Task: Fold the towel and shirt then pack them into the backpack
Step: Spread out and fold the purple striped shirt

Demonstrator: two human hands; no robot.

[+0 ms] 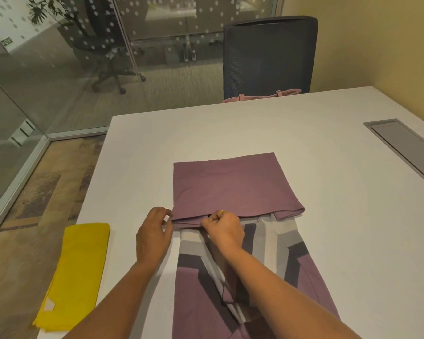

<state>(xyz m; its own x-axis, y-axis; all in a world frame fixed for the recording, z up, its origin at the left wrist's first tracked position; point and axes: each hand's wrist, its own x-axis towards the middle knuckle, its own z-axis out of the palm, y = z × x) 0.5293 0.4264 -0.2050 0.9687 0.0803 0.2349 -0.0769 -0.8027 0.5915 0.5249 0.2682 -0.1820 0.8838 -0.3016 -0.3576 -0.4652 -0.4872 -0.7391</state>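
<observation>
Two hands at the near edge of the shirt's folded-over panel, both on the fabric. Left hand sits at the panel's left corner, thumb and fingertips curled in and pinching that corner. Right hand is just beside it toward the middle of the same edge, fingers clenched around the fold line, gold ring visible on one finger. The hands are close but not touching.

Shirt: purple, lying flat on the white table, centred in front of the person. The far part is doubled back toward the person into a plain purple rectangle. The part under the forearms shows grey, white and dark chevron stripes. The right end of the folded edge lies loose, with no hand on it.

Yellow towel: already folded into a long strip at the table's left edge, near end hanging over the side. It lies left of the left forearm, apart from the shirt, and neither hand touches it.

Far side: dark mesh chair pushed up to the table, with a pink bag with straps on its seat. Cannot tell whether it is a backpack. A metal cable hatch is set into the tabletop at right. Glass partition on the left.
</observation>
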